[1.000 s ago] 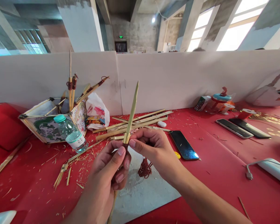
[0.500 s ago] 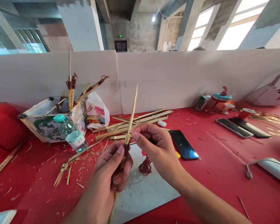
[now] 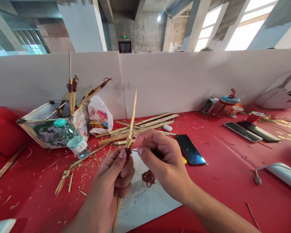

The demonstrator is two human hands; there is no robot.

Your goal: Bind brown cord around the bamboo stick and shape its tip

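Gripping a pointed bamboo stick (image 3: pixel 133 119) at its dark wrapping (image 3: pixel 128 154), the left hand (image 3: pixel 118 174) is curled closed near the centre. A short length of cord (image 3: pixel 134 150) runs right from it, looking taut; slackened tension would probably loosen the turns. Below, a bunched coil (image 3: pixel 148 178) could tangle and snag. The right hand (image 3: pixel 163 161) pinches the cord between thumb and forefinger; too hard a tug might tilt the stick. Farther right lies a phone (image 3: pixel 190 149).

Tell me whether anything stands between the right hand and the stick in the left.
Nothing visible blocks it: only the dark cord pinched by the right hand spans the gap to the stick, held lower by the left hand.
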